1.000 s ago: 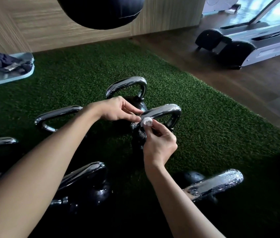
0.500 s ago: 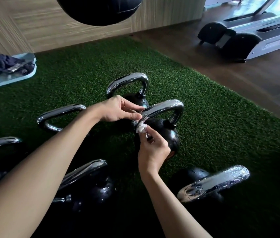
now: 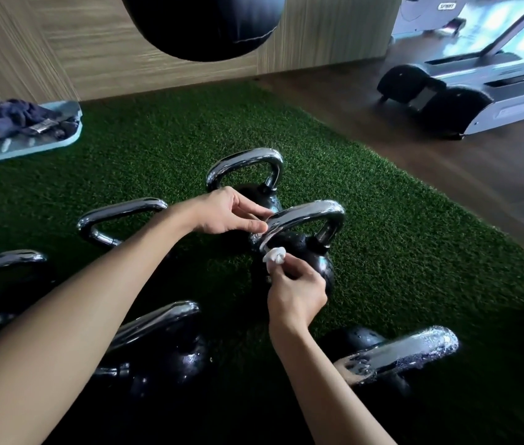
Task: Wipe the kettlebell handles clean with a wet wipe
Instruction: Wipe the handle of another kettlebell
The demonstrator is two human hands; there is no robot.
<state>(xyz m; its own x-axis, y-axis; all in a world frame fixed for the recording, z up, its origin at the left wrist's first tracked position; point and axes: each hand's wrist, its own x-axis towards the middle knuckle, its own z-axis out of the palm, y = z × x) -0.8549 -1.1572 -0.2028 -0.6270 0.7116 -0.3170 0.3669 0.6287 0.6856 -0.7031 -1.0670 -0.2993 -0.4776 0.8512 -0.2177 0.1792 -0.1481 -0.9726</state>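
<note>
On green turf (image 3: 382, 252), among other kettlebells (image 3: 164, 358), one black kettlebell (image 3: 305, 261) stands upright. The right hand (image 3: 296, 293) pinches a small wadded white wet wipe (image 3: 274, 255) between thumb and fingertips, pressed to the lower left end of its chrome handle (image 3: 305, 215). The left hand (image 3: 225, 213), fingers curled, grips that handle's left bend just above.

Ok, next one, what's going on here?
A person is wiping down a kettlebell on green turf. The right hand pinches a small balled-up white wipe against the near-left end of its shiny handle, while the left hand pinches that handle just above the wipe. A nearer kettlebell on the right has droplets all over its own grip.
</note>
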